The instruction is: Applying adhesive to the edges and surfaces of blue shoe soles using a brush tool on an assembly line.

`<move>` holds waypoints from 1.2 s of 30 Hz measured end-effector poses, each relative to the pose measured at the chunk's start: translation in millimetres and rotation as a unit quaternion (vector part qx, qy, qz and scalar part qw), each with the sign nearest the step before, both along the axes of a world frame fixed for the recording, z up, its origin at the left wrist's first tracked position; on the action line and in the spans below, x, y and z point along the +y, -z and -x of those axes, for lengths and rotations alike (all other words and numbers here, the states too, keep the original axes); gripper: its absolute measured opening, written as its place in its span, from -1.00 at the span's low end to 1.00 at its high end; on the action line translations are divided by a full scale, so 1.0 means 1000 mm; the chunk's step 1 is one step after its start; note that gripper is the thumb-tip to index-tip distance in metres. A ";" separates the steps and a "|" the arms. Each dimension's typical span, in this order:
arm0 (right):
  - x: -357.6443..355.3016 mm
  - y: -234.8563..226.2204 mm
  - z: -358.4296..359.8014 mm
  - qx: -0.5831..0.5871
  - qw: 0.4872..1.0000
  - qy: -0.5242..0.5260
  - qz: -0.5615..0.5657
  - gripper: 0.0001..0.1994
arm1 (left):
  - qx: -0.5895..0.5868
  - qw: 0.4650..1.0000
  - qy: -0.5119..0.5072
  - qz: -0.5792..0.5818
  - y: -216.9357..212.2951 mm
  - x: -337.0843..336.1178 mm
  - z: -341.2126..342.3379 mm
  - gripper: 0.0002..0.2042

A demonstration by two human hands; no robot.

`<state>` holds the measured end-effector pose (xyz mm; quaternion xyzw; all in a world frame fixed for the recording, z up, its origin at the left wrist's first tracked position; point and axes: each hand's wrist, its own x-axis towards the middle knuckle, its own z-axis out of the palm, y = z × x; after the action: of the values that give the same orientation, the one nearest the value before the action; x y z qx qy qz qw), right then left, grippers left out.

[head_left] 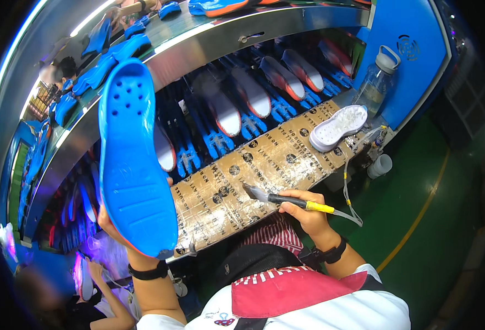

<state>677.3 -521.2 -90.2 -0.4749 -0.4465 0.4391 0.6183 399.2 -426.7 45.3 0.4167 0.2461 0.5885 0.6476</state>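
My left hand (109,224) is closed around the edges of a large blue shoe sole (135,176). The sole is raised on the left with its hollow inner side showing, and the holed end points up. Most of the left fingers are hidden behind it. In my right hand (308,217) is a glue brush (286,200) with a dark handle and a yellow end, from which a thin clear tube (348,215) runs. Its bristles hover over or touch the cardboard-covered ledge (226,212), apart from the sole; I cannot tell which.
A white shoe sole (330,132) with clear lumps in it lies at the ledge's right, near a water bottle (375,82) and a white cup (381,166). Beyond, shoe uppers (256,99) stand on blue racks. Blue soles (127,47) line the upper shelf. Another person's arm (110,300) shows lower left.
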 end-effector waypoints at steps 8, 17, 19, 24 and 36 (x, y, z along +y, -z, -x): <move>-0.008 -0.012 -0.031 0.012 0.999 0.036 0.008 -0.76 | -0.070 0.978 0.134 -0.141 -0.087 0.110 -0.075 -0.33; -0.034 -0.011 -0.061 0.050 0.994 0.091 0.032 -0.78 | -0.127 0.979 -0.075 0.140 -0.122 0.244 -0.122 -0.29; -0.034 -0.009 -0.063 0.059 0.989 0.127 0.043 -0.75 | 0.008 0.982 -0.086 0.170 -0.124 0.234 -0.125 -0.26; -0.033 -0.002 -0.070 0.055 0.991 0.114 0.052 -0.75 | 0.475 0.781 -0.317 -0.253 -0.108 0.256 -0.079 -0.55; -0.034 -0.005 -0.075 0.056 0.984 0.149 0.077 -0.75 | 0.781 0.365 -0.321 -0.391 -0.113 0.283 -0.082 -0.53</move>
<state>752.0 -555.2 -84.9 -0.5568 -0.3000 0.4008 0.6628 480.8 -143.9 158.2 0.7862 0.4997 0.1938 -0.3077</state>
